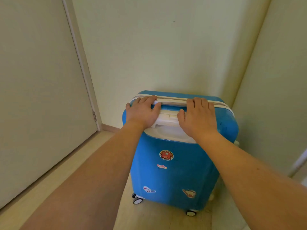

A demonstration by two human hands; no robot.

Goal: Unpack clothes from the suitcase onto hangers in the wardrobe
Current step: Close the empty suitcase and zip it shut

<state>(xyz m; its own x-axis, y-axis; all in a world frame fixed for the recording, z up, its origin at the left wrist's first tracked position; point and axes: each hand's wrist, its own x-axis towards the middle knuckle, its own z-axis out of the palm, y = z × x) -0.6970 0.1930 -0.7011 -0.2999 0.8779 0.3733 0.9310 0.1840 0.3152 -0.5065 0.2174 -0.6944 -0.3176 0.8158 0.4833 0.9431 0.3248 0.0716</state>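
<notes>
A blue hard-shell suitcase (174, 171) with white trim and several stickers stands upright on its wheels in a corner, closed. My left hand (142, 112) lies flat on its top left, fingers straight over the white rim beside the white handle (167, 116). My right hand (197, 117) rests flat on the top right, fingers reaching the white rim. Neither hand grips anything. No clothes, hangers or wardrobe interior show.
A pale closed door (41, 97) with a hinge stands at the left. Pale green walls (157, 47) close in behind and to the right of the suitcase. Light wooden floor (149, 216) runs under the wheels. A white bar (299, 163) shows at the right edge.
</notes>
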